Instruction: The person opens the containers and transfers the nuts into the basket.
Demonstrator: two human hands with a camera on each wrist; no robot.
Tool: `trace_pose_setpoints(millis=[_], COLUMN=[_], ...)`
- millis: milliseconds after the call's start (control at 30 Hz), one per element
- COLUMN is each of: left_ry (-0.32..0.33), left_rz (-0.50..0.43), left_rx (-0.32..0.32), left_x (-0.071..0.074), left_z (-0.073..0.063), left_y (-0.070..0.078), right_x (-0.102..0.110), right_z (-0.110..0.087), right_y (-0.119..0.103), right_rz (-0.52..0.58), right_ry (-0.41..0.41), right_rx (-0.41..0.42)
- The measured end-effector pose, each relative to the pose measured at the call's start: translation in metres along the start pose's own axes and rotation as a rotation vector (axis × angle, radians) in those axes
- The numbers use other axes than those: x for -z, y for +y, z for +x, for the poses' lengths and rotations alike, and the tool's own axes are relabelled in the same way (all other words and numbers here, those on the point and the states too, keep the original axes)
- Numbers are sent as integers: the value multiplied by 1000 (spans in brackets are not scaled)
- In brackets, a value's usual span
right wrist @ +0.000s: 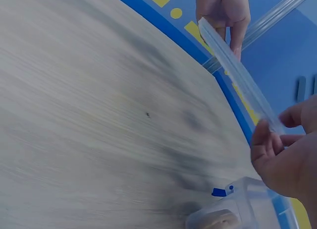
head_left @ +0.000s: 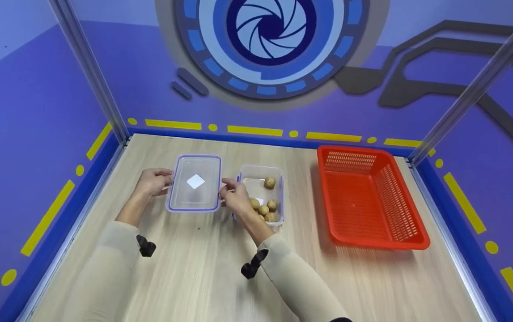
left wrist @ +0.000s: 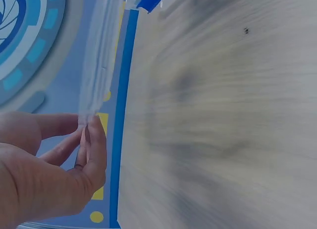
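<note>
Both hands hold a clear plastic lid (head_left: pixel 195 197) with a blue seal and a white diamond-shaped label, raised over the table. My left hand (head_left: pixel 152 182) pinches its left edge, fingers on one face and thumb on the other, as the lid (left wrist: pixel 96 65) shows edge-on in the left wrist view. The right hand (head_left: pixel 236 197) grips the opposite edge. Right beside and partly under that hand stands an uncovered clear container (head_left: pixel 261 171) with several round brown walnut-like pieces (head_left: pixel 270 182), most of them gathered at its near end. The right hand hides part of the container's left side.
A red perforated plastic basket (head_left: pixel 352 203) stands on the right of the wooden table (head_left: pixel 184 268). Purple-blue panels (head_left: pixel 256 116) with yellow markings enclose the table at the back and sides, with metal posts at the back corners.
</note>
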State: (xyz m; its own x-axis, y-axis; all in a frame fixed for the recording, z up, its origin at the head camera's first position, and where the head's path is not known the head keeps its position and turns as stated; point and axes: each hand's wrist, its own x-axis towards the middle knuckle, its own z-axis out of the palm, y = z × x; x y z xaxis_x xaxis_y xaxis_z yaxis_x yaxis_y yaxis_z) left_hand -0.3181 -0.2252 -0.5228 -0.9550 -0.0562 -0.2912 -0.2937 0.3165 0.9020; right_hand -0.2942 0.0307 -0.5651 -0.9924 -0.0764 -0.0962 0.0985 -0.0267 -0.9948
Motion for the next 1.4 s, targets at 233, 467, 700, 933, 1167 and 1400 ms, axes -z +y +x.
trace_pose_setpoints(millis=[233,467,700,933,1167,1400], left_ry=[53,80,59,68,101,116], left_rz=[-3,-38,-21,-17,23,56], left_rx=[5,22,52,75,70,84], left_x=[3,-3,-1,2,1,-6], left_z=[3,14,25,33,35,38], left_y=[-13,-14,-22,-41,-55,-61], right_x=[-7,-16,-25,-30,-37,-38], right_z=[-3,-4,0,-2,-7,-6], right_y=[8,14,17,28,38,50], right_rz=[-33,-51,-42,-39,-79,-218], right_ry=[-52,64,53,-17,20,82], right_rx=[-25,15,-10,-71,-79,-50])
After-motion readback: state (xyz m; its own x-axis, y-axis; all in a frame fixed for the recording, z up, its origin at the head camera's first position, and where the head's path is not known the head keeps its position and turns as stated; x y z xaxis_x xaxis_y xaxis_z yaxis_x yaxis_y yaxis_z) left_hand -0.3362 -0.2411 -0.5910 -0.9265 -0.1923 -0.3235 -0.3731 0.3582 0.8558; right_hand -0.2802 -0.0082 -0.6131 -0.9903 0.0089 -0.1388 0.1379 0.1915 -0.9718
